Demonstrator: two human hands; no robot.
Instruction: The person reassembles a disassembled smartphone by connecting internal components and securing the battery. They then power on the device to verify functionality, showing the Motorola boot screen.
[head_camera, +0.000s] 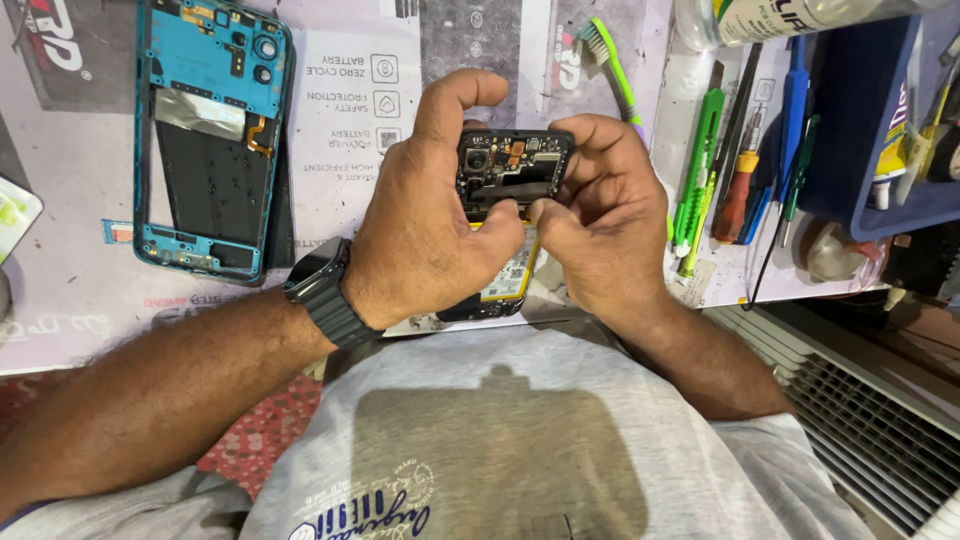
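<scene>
My left hand (425, 230) and my right hand (605, 215) both hold an opened black phone (510, 165) above the bench, its circuit board and camera facing up. The thumbs and fingertips of both hands meet at the middle of the board. The phone's lower end with its battery (510, 275) shows beneath my hands. A dark watch (320, 290) sits on my left wrist.
A teal phone frame (205, 130) lies on the work mat (80, 270) at the left. A green toothbrush (610, 60), screwdrivers and green tools (735, 170) lie at the right, beside a blue tray (870, 120). A bottle (780, 15) lies at the top.
</scene>
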